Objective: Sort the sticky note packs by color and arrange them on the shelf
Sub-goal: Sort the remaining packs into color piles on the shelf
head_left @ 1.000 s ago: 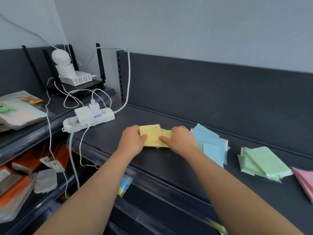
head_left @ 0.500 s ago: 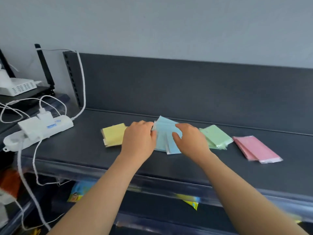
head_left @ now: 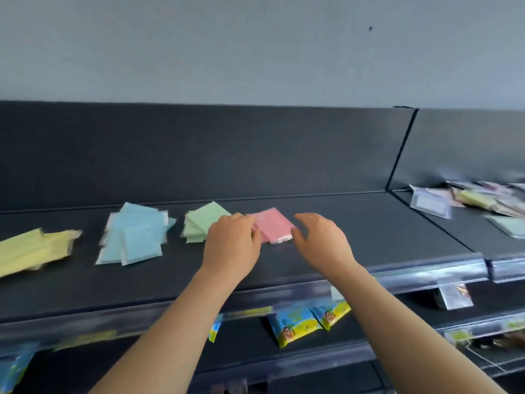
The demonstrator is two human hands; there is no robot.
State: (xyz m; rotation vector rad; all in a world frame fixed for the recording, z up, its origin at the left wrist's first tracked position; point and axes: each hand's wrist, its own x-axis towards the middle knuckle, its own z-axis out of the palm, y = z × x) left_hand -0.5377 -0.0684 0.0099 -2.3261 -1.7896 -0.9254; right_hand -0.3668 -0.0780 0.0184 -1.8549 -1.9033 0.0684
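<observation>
The pink plastic-wrapped sticky note packs [head_left: 274, 225] lie skewed on the dark metal shelf [head_left: 375, 231], between our left hand [head_left: 231, 247], touching their left side (whether it grips we cannot tell), and our right hand [head_left: 322, 241], spread wide, hovering just beside.

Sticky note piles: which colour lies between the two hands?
The pink pile, rightmost; yellow pile, blue pile and green pile lie to its left.

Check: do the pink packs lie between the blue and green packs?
No, the green packs lie between the blue packs and the pink packs.
</observation>
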